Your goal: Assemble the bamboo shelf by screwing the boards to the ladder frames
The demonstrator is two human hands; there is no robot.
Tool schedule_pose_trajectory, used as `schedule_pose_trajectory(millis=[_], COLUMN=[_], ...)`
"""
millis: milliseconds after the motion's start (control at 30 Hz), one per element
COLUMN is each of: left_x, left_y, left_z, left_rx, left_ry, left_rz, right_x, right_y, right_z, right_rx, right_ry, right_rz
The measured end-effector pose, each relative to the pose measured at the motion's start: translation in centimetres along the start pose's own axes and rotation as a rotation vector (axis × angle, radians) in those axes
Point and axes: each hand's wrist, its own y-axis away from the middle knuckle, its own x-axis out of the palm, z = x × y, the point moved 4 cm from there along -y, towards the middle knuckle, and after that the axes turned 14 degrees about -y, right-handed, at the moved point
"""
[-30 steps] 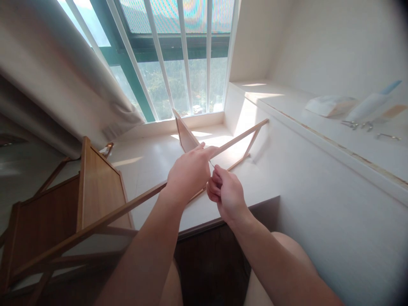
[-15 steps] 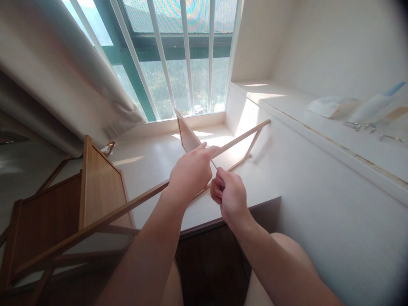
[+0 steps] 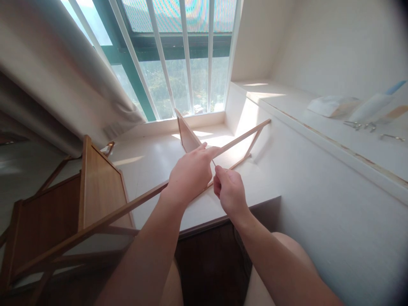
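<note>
A wooden rack (image 3: 127,208) lies on its side across the view, with a long rail running from lower left to upper right. My left hand (image 3: 191,172) is wrapped round that rail near its middle. In my right hand (image 3: 230,189), closed just below and to the right, a thin metal rod (image 3: 213,162) is pinched. The rod points up to the rail's underside beside my left fingers; its tip and the part inside my fist are hidden. Behind my hands stands one slatless wooden panel (image 3: 188,134); two larger panels (image 3: 102,182) are at the left.
The rack rests on a pale window ledge (image 3: 153,148) below a barred window (image 3: 178,76). A curtain (image 3: 79,76) hangs at the left. On the right-hand shelf (image 3: 274,93) lie plastic bags (image 3: 333,106) and small metal pieces (image 3: 352,125). My legs are below.
My right hand has turned slightly and its fingers have shifted round the rod. My left hand and the rack stay almost still.
</note>
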Motion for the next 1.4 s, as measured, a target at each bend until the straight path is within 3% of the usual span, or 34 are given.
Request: schedule_pose_trajectory(millis=[267, 967, 1067, 1300, 1400], left_x=[0.1, 0.2, 0.3, 0.3, 0.2], left_y=[-0.1, -0.2, -0.2, -0.1, -0.1], left_z=[0.0, 0.0, 0.1, 0.1, 0.1], left_rx=[0.012, 0.019, 0.024, 0.024, 0.023], left_ry=[-0.003, -0.004, 0.007, -0.002, -0.014], left_rz=[-0.013, -0.014, -0.021, -0.047, -0.039], right_x=[-0.5, -0.7, -0.8, -0.1, 0.1], right_y=[-0.2, -0.5, -0.5, 0.1, 0.1], right_z=[0.6, 1.1, 1.5, 2.9, 3.3], right_rx=[-0.037, -0.087, -0.130, -0.273, -0.269], right_ry=[0.157, 0.321, 0.439, 1.016, 1.106], right_rz=[0.032, 0.144, 0.146, 0.166, 0.159])
